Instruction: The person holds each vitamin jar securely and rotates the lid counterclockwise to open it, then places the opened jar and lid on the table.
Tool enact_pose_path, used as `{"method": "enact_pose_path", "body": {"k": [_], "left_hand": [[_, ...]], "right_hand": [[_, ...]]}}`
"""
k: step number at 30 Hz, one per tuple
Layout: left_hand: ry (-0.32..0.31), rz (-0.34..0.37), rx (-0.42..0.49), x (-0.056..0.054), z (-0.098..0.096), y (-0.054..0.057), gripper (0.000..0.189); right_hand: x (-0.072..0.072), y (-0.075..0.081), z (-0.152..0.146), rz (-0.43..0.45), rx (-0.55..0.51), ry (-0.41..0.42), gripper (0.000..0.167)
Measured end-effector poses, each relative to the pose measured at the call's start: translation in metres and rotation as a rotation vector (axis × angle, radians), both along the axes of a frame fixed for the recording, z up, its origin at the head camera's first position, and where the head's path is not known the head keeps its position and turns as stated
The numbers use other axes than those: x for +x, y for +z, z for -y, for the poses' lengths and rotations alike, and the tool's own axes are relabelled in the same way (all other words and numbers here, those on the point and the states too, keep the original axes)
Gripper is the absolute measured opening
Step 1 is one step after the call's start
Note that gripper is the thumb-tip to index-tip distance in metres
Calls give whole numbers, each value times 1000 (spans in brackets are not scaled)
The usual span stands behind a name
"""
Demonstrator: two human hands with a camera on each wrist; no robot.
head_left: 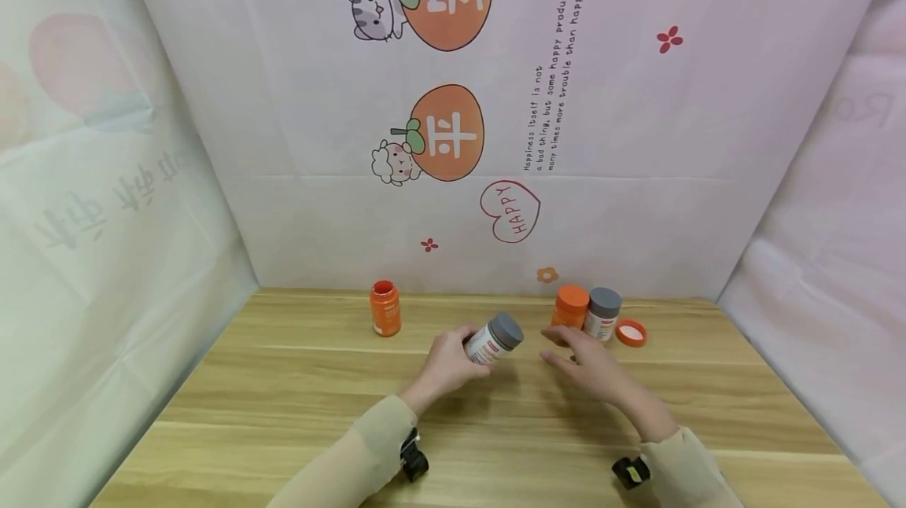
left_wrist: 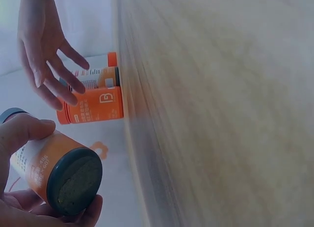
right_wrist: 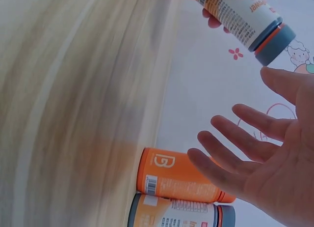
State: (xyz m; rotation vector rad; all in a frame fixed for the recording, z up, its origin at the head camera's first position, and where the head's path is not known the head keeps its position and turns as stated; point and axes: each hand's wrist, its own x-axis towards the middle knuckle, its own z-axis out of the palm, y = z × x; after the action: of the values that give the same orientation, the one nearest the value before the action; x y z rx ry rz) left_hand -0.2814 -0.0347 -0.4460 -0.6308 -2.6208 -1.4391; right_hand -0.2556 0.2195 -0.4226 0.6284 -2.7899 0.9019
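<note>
My left hand [head_left: 451,364] grips a white-labelled pill bottle [head_left: 488,344] with a grey lid, raised above the table and tilted with its lid to the right. In the left wrist view the dark base of this pill bottle [left_wrist: 73,183] faces the camera. My right hand [head_left: 591,366] holds nothing; its fingers are spread and point toward the raised bottle, apart from it. Just behind the right hand stand a capped orange bottle [head_left: 571,305] and a second grey-lidded bottle [head_left: 602,314], side by side.
An uncapped orange bottle [head_left: 385,310] stands upright at the back left of the wooden table [head_left: 297,414]. A loose orange lid [head_left: 631,333] lies inside-up right of the grey-lidded bottle. A printed cloth [head_left: 318,217] hangs behind the table, with more cloth at both sides.
</note>
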Motion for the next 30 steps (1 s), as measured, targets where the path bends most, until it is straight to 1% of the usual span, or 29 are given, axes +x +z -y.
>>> {"method": "enact_pose_path", "body": {"k": [8,11,15,20,25,30], "left_hand": [[-13,16,2,4,-3,3,53],[-18,9,-5,5,-4,3,52],[-28,-9,-10,6,-6,3,50],[-34,-15,-11,8,-8,3,51],[-42,-3,-12,11,-10,4,51],[-45,-1,-29,15,-12,5,48]], "right_hand": [[-1,1,11,-2,-54,6,44],[0,3,14,0,-80,4,42],[2,5,16,-19,-108,6,41],[3,7,18,-31,-125,7,41],[3,10,20,-10,-130,13,45],[5,12,23,-5,-137,15,45]]}}
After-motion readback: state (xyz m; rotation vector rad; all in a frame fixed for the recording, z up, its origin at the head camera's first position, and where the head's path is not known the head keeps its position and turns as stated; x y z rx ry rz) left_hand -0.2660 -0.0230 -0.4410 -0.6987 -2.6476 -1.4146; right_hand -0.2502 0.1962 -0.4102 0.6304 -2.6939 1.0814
